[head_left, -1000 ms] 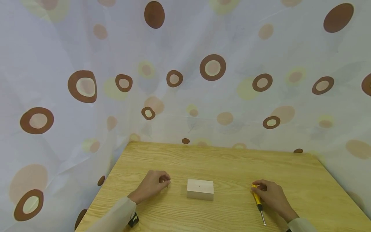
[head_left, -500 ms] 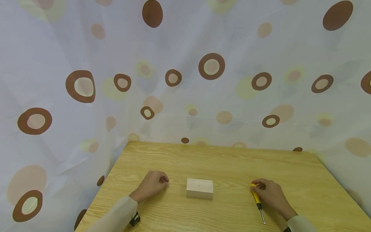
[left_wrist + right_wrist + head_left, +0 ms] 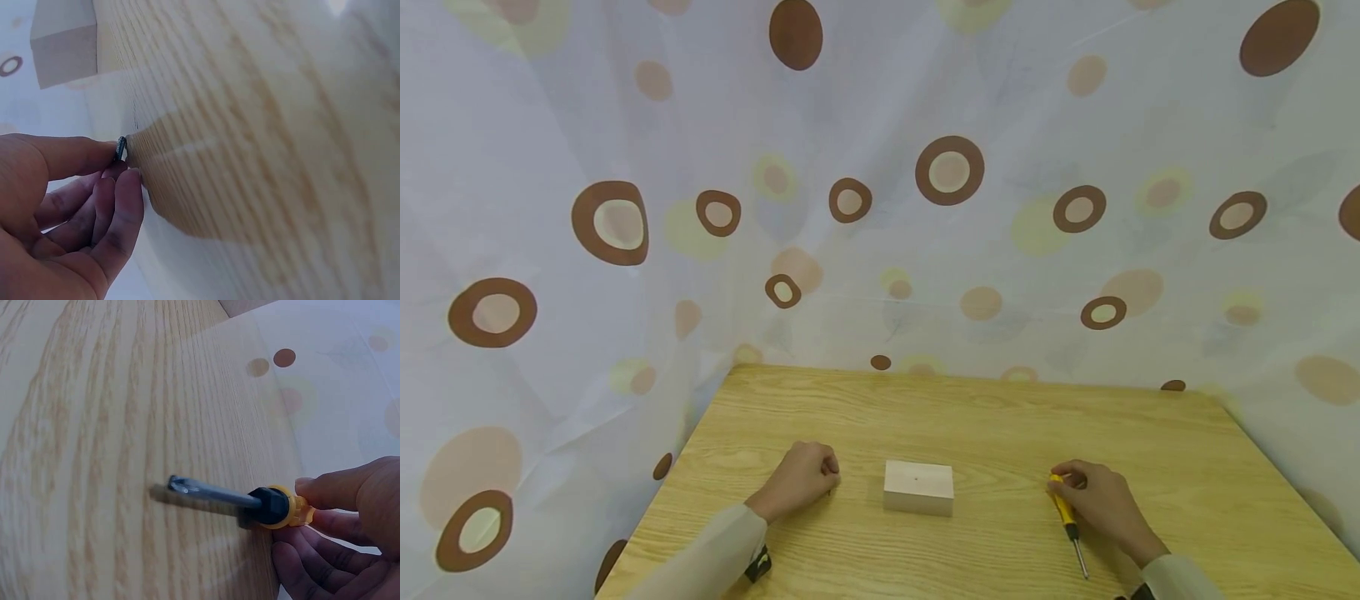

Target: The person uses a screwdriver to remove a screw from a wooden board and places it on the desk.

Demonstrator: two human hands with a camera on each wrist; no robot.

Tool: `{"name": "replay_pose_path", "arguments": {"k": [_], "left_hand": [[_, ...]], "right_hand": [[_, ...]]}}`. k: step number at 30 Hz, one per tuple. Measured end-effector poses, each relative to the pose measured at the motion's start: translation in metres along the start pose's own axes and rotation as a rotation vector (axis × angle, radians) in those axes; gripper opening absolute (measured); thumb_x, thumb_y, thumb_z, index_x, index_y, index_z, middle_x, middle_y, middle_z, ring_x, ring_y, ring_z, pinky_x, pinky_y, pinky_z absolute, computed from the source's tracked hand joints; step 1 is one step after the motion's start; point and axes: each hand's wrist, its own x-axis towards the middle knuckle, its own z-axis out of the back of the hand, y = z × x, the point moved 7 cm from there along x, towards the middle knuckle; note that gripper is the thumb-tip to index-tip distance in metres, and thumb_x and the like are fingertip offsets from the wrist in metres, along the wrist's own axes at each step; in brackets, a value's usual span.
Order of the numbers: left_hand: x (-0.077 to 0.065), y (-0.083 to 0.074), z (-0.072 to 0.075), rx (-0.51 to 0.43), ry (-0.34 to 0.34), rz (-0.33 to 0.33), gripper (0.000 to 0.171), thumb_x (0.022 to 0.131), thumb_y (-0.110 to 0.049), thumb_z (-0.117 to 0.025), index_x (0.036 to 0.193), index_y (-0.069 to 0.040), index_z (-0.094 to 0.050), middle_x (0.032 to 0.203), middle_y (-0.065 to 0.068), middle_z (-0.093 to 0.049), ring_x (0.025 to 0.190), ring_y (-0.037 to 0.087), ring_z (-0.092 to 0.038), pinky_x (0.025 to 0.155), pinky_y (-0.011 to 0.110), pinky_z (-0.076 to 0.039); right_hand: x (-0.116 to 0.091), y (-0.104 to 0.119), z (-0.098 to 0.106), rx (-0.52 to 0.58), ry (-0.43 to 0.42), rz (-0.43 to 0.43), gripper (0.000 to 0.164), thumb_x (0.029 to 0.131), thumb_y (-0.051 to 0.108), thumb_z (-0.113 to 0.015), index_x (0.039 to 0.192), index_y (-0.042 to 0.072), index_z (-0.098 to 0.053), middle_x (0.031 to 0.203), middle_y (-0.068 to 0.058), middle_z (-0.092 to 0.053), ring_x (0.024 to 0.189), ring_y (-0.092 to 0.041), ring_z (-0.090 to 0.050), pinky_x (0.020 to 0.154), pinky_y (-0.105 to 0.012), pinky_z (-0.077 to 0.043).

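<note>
My left hand (image 3: 799, 477) pinches a small dark screw (image 3: 120, 149) between thumb and fingertips, just above the table, to the left of a pale wooden block (image 3: 917, 478). The block lies flat and has a small dark hole or mark in its top. Off to the block's right, my right hand (image 3: 1103, 502) holds a yellow screwdriver (image 3: 1064, 512) by the handle's end. The screwdriver's black collar and metal shaft (image 3: 215, 492) point toward the near side of the table. Part of the yellow handle is hidden by the right fingers.
The wood-grain table (image 3: 970, 425) carries the block between the two hands. Behind it and at both sides hangs a white sheet (image 3: 865, 108) with brown and yellow dots. A black strap (image 3: 758, 564) shows at the left wrist.
My left hand has turned slightly, and its forearm has shifted a little to the right. The right hand with the screwdriver and the block stay almost where they were.
</note>
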Motion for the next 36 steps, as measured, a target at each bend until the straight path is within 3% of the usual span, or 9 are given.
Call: {"name": "replay_pose_path", "arguments": {"k": [5, 17, 28, 36], "left_hand": [[0.000, 0.000, 0.000, 0.019, 0.001, 0.005, 0.005, 0.089, -0.001, -0.075, 0.086, -0.005, -0.075, 0.080, 0.002, -0.071, 0.068, 0.008, -0.064, 0.061, 0.023, -0.053], [0.000, 0.000, 0.002, 0.000, 0.020, 0.037, 0.004, 0.093, -0.006, -0.073, 0.093, -0.002, -0.073, 0.084, 0.004, -0.072, 0.074, 0.014, -0.067, 0.062, 0.028, -0.055], [0.000, 0.002, 0.011, 0.007, -0.013, 0.073, 0.011, 0.100, -0.012, -0.067, 0.098, -0.006, -0.075, 0.080, -0.002, -0.070, 0.063, 0.006, -0.060, 0.057, 0.026, -0.051], [0.000, 0.003, 0.021, 0.039, -0.050, 0.050, 0.011, 0.100, -0.012, -0.068, 0.098, -0.005, -0.076, 0.085, -0.001, -0.072, 0.070, 0.007, -0.062, 0.062, 0.027, -0.053]], "right_hand": [[0.000, 0.003, 0.000, 0.003, 0.008, 0.002, 0.035, 0.097, 0.030, -0.073, 0.116, 0.000, -0.073, 0.095, -0.003, -0.072, 0.083, -0.018, -0.065, 0.068, -0.035, -0.054], [0.000, 0.004, -0.003, -0.004, 0.010, 0.019, 0.034, 0.096, 0.031, -0.076, 0.113, 0.002, -0.074, 0.094, -0.001, -0.068, 0.086, -0.017, -0.064, 0.067, -0.032, -0.051], [0.000, 0.003, -0.001, 0.011, 0.021, 0.010, 0.035, 0.096, 0.030, -0.075, 0.115, 0.001, -0.073, 0.097, -0.004, -0.067, 0.087, -0.020, -0.065, 0.059, -0.027, -0.051], [0.001, 0.006, 0.002, 0.001, 0.024, 0.019, 0.035, 0.097, 0.030, -0.075, 0.116, 0.001, -0.072, 0.102, -0.006, -0.069, 0.091, -0.023, -0.067, 0.063, -0.028, -0.052]]}}
